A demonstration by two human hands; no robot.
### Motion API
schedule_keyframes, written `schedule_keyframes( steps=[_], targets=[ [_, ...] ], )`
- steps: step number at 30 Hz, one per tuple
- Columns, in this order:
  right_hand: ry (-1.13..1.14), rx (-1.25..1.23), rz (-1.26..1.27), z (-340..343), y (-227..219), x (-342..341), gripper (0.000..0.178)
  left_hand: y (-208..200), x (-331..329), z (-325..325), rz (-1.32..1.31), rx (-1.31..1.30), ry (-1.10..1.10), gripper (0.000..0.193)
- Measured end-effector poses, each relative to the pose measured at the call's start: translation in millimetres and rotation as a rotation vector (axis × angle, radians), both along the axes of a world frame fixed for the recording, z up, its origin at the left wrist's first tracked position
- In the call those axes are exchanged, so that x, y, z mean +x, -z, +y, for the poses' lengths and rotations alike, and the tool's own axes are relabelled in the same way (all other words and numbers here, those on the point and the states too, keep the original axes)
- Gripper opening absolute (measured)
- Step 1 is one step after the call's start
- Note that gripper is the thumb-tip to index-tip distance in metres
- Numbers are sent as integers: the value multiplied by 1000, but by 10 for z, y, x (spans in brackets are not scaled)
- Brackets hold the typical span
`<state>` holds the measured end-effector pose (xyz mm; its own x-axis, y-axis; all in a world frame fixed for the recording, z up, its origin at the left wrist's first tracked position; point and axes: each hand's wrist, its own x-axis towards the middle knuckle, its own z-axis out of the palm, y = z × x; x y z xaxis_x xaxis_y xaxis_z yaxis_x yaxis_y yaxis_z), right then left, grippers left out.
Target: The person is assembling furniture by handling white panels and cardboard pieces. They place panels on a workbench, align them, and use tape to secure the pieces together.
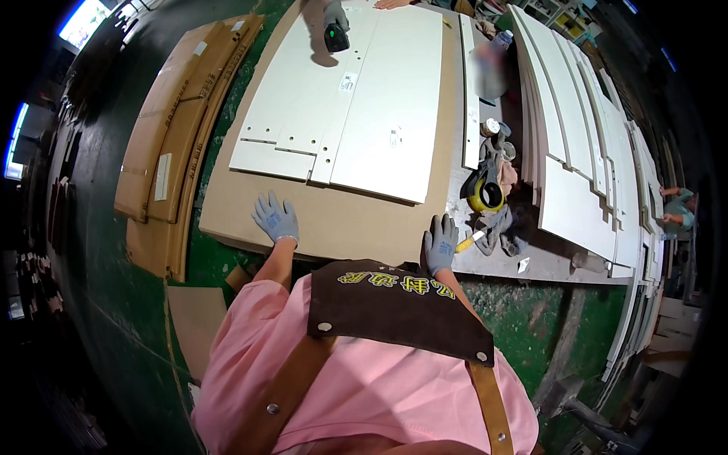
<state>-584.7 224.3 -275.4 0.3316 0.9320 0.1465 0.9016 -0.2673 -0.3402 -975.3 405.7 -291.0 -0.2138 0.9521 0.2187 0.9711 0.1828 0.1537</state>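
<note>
Wrinkled pink shirt lies nearest; gloved left hand rests open on flat brown cardboard, right hand open at its near right corner, smooth white boards beyond.

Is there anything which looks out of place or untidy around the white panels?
Yes: crumpled grey fabric and a yellow-and-black ring-shaped thing lie jumbled just right of the cardboard, looking untidy beside the flat white panels. No spill is evident.

Place: furniture-panel workshop | drilled white panels lie on a cardboard sheet | stacked white boards | flat brown cartons | handheld scanner | scuffed green floor
</note>
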Motion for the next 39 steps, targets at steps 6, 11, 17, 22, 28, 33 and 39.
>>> schedule_keyframes(
  steps=[6, 11, 17, 22, 28, 33, 39],
  targets=[
    [-2, 3, -52, 10, 48, 13, 52, 236, -83, 21, 29, -26, -1, 58],
    [14, -47, 32, 22, 28, 16, 51, 382, -178, 71, 86, -205, 55, 65],
    [79, -14, 37, -33, -73, -13, 53, 255, -105, 44, 121, -162, -28, 62],
    [91, -55, 31, -33, -37, -14, 53, 181, -56, 83, 117, -216, -42, 63],
    [80, -23, 39, -59, -34, -11, 55, 41, 6, 89, 241, -333, -57, 65],
    [78, -21, 24, -63, -86, -9, 55, -43, 32, 77, 216, -359, -74, 64],
    [78, 23, 10, -66, -48, -35, 54, -9, 10, 61, 254, -297, -71, 60]
  ],
)
